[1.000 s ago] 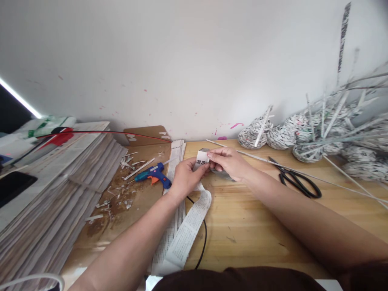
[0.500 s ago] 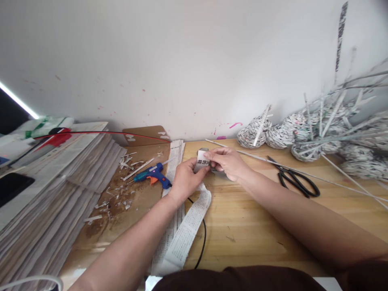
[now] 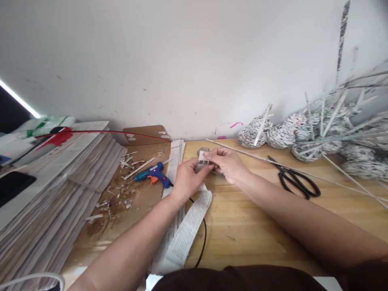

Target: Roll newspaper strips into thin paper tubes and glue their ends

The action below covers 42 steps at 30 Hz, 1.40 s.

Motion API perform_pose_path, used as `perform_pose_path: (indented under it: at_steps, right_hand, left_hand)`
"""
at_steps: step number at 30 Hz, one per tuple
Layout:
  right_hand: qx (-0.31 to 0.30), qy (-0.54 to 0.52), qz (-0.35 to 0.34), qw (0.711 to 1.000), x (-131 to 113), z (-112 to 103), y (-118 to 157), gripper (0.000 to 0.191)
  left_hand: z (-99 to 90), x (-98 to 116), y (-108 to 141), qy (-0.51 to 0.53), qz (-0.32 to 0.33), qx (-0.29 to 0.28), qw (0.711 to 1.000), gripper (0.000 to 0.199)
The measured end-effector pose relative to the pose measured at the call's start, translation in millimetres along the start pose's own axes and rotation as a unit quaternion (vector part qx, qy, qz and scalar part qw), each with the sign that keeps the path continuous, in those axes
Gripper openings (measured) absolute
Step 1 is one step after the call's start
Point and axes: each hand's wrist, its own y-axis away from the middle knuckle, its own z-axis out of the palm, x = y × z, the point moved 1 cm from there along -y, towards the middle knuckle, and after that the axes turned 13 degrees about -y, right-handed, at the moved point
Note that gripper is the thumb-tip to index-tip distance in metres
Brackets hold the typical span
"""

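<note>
A strip of printed newspaper (image 3: pixel 189 228) curls from the table's near edge up to my hands, its upper end folded into a short flat piece. My left hand (image 3: pixel 189 176) pinches this end from the left, thumb on top. From the right, the fingers of my right hand (image 3: pixel 226 163) are closed on the same end, near its top edge. Behind the fingers a small greyish round object (image 3: pixel 202 150) is mostly hidden. More newspaper strips (image 3: pixel 177 155) lie in a stack under and beside my left hand.
A blue glue gun (image 3: pixel 156 173) rests on cardboard among paper scraps, its black cable looping under the strip. Stacked newspapers (image 3: pixel 75 190) stand left. Black scissors (image 3: pixel 295 178), long paper sticks (image 3: pixel 254 155) and woven paper shapes (image 3: pixel 280 135) are at right.
The folded end between my fingers has become smaller and turned slightly, with less of its print showing. Both hands have stayed almost in place.
</note>
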Motion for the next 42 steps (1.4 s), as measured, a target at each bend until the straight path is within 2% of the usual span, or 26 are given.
perform_pose_path:
  at_steps: [10, 15, 21, 28, 35, 42]
  right_hand:
    - [-0.098, 0.130, -0.034, 0.986, -9.9, -11.0, -4.1, 0.036]
    - [-0.081, 0.154, -0.049, 0.983, -9.6, -11.7, -3.7, 0.034]
    - [-0.093, 0.158, -0.048, 0.982, -8.4, -12.7, -4.4, 0.032]
    - [-0.089, 0.108, -0.028, 0.990, -6.2, -11.2, -5.3, 0.033]
    - [-0.022, 0.055, -0.031, 0.998, 0.8, -12.5, -8.7, 0.035]
    - [-0.006, 0.039, -0.041, 0.998, 3.1, -10.9, -8.4, 0.036]
  left_hand:
    - [-5.3, -5.8, -5.1, 0.048, -0.043, -0.014, 0.998, 0.037]
    - [-5.1, -6.6, -5.5, 0.046, -0.042, -0.014, 0.998, 0.036]
    - [-4.3, -8.7, -6.1, 0.043, -0.042, -0.010, 0.998, 0.033]
    - [-3.1, -10.1, -6.3, 0.044, -0.040, -0.015, 0.998, 0.026]
    - [-0.2, -7.3, -4.3, 0.034, -0.012, -0.008, 0.999, 0.018]
    - [-1.1, -2.1, -3.5, 0.004, -0.001, -0.003, 1.000, 0.015]
